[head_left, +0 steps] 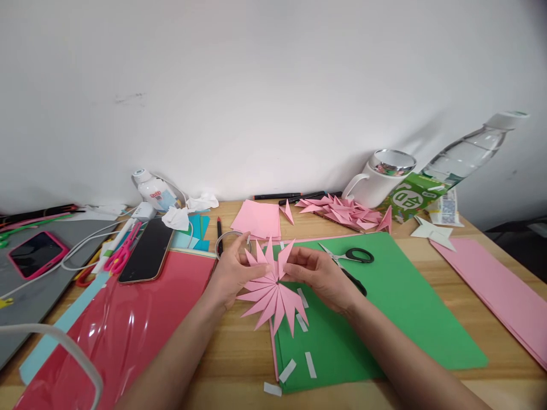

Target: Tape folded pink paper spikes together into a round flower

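A round, many-pointed pink origami star (273,299), made of folded paper pieces, is held above the left edge of a green paper sheet (410,307). My left hand (234,267) pinches its upper left points between thumb and fingers. On the upper right side, my right hand (322,276) is closed on a pointed pink piece of the star. Just right of my right hand lie black-handled scissors (359,256), partly hidden by it. Small white paper strips (310,364) lie on the green sheet below the star.
Behind my hands are a stack of pink squares (258,219) and a pile of folded pink pieces (348,213). A white mug (376,185), a green box (412,196) and a water bottle (470,148) stand at back right. Leftward lie a phone (147,250), pink scissors (123,250) and a red folder (141,319).
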A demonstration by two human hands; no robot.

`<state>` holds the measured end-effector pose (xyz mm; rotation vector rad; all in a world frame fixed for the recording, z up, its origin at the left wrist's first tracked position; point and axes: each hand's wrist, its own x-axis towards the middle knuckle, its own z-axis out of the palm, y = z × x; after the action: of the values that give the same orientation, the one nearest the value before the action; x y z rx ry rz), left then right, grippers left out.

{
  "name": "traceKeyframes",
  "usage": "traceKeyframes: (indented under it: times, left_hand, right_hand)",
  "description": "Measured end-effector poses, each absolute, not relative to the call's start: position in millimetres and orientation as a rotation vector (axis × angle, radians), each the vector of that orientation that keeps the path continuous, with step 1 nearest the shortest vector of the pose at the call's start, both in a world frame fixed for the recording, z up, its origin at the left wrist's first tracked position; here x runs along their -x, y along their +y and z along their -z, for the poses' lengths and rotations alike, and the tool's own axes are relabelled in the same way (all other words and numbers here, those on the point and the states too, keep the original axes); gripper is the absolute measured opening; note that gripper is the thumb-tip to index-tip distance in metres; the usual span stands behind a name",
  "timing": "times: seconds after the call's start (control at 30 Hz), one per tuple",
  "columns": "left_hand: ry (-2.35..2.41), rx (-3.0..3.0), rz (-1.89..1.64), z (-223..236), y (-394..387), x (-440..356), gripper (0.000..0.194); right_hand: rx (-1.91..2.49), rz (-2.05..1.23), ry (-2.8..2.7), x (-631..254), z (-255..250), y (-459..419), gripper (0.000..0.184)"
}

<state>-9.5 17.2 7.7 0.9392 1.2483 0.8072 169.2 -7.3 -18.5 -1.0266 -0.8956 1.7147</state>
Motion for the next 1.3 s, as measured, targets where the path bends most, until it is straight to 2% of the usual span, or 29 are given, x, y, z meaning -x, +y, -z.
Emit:
traceKeyframes:
  times: [0.13,0.4,1.1,1.3]
  left_hand:
    - [1.259,-0.938,-0.791,-7,17,10,0.108]
    - [1.235,-0.933,-0.774,-6,17,9,0.111]
    - [1.25,-0.937,-0.775,-8,16,8,0.112]
    - [1.249,-0.956,-0.774,-7,17,10,0.11]
  right_hand:
    - [1.015,-1.73,-0.881,-169,18,-8,0.036]
    - [1.087,-1.672,-0.898,-167,16,-9,0.031]
    - [1.205,-1.653,-0.897,-163,10,-10,0.035]
    - [1.281,-1.52,-0.986,-164,11,-11,0.038]
